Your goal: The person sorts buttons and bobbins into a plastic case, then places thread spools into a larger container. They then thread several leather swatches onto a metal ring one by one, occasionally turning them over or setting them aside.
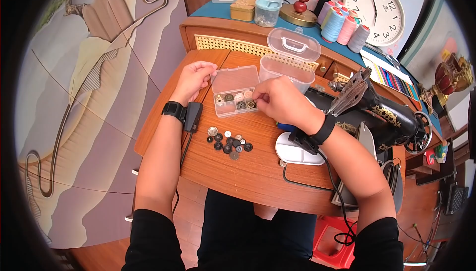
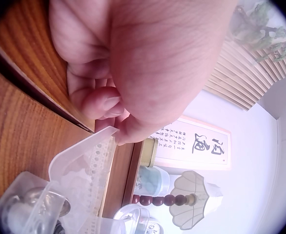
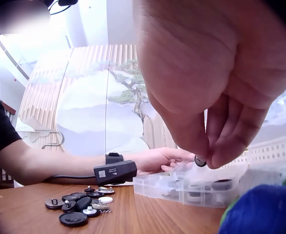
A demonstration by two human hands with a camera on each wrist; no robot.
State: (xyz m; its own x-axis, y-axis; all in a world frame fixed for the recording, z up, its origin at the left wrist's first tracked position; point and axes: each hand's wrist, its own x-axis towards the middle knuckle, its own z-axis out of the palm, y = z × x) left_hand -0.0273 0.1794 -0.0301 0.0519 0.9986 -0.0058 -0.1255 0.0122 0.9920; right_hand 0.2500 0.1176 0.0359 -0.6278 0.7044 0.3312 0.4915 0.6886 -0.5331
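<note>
A small clear compartment box (image 1: 227, 113) sits on the wooden table with its lid (image 1: 237, 79) raised, several buttons in its compartments. At the lid's corner my left hand (image 1: 195, 80) pinches the plastic between thumb and finger; the left wrist view shows this grip on the lid edge (image 2: 79, 148). My right hand (image 1: 286, 98) is over the box's right side. Thumb and fingertips there pinch a small dark button (image 3: 199, 161), just above the compartments. Loose black, white and metallic buttons (image 1: 229, 143) lie in a group in front of the box.
Behind the box stands a clear container (image 1: 287, 70) with its handled lid tilted open. A white divided tray (image 1: 302, 151) lies under my right wrist, near a black sewing machine (image 1: 386, 114). Thread spools (image 1: 334, 25) and a clock (image 1: 374, 10) stand on the raised shelf.
</note>
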